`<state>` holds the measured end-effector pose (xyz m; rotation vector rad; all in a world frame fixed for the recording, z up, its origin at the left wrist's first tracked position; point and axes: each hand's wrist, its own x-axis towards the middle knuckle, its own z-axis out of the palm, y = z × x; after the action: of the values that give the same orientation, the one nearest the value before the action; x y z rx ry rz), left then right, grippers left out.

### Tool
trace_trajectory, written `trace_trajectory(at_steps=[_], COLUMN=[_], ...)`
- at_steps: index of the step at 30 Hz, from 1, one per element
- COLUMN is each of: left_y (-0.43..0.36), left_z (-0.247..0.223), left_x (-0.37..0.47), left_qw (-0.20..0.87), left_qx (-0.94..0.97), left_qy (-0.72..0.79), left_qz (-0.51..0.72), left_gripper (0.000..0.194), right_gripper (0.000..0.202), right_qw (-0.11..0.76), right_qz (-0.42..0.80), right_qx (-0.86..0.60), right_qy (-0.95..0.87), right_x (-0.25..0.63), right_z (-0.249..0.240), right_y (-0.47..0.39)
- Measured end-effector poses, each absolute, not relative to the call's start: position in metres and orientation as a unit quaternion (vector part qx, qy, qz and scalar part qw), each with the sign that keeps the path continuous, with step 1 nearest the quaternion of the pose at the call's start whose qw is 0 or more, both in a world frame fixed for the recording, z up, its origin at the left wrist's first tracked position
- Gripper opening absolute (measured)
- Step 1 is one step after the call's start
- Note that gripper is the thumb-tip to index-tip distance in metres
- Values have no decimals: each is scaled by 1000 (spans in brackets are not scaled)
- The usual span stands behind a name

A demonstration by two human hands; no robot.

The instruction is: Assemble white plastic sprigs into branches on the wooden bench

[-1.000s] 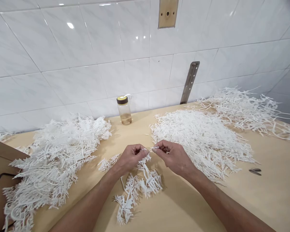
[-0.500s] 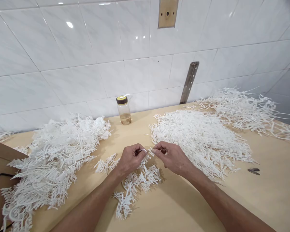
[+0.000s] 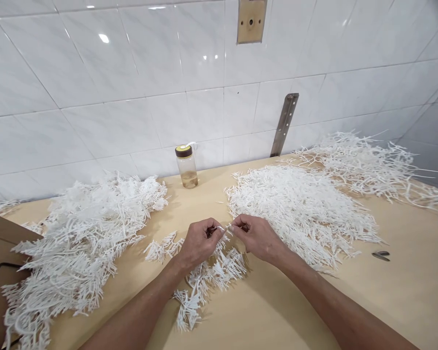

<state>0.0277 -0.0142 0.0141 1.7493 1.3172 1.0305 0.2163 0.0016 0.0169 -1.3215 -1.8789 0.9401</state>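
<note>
My left hand (image 3: 203, 239) is closed in a pinch on a white branched plastic sprig (image 3: 219, 272), whose fringed strands hang below the fingers toward the table. Fingertip to fingertip with it, my right hand (image 3: 253, 236) pinches at the sprig's thin upper tips; exactly what lies between these fingers is too small to make out. Just left of my left hand lies a smaller white sprig piece (image 3: 163, 247). A broad heap of short loose white strands (image 3: 299, 214) spreads behind and to the right of my right hand.
At the left is a large pile of white branched sprigs (image 3: 91, 238), beside a brown box (image 3: 3, 257). Long bare white stems (image 3: 368, 163) lie at the far right. A bottle (image 3: 187, 167) stands near the tiled wall. Small dark clippers (image 3: 381, 255) rest at right.
Both hands stay almost in place, still pinching together at the sprig. The hanging sprig has shifted very slightly to the right, and the view has moved a little.
</note>
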Motion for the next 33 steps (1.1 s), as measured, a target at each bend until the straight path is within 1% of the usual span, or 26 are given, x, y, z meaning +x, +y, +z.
trace_trajectory(at_steps=[5, 11, 15, 17, 20, 25, 33], left_y=[-13, -13, -13, -12, -11, -7, -6], left_z=[12, 14, 16, 17, 16, 13, 11], left_x=[25, 22, 20, 19, 17, 18, 20], left_qw=[321, 322, 358, 390, 428, 442, 433], left_qx=[697, 739, 735, 715, 677, 653, 654], left_qy=[513, 496, 484, 485, 490, 494, 507], left_qz=[384, 323, 313, 319, 345, 366, 357], left_gripper=[17, 15, 14, 14, 20, 25, 27], right_gripper=[22, 21, 21, 22, 22, 17, 13], right_qw=[312, 287, 263, 265, 285, 315, 347], right_qz=[305, 111, 49, 54, 101, 174, 166], right_qx=[-503, -471, -459, -454, -449, -469, -476], right_qy=[-746, -827, -847, -849, -841, -807, -791], right_x=[216, 210, 205, 205, 206, 210, 213], right_z=[12, 4, 5, 7, 8, 8, 5], right_y=[4, -1, -6, -6, -4, 0, 2])
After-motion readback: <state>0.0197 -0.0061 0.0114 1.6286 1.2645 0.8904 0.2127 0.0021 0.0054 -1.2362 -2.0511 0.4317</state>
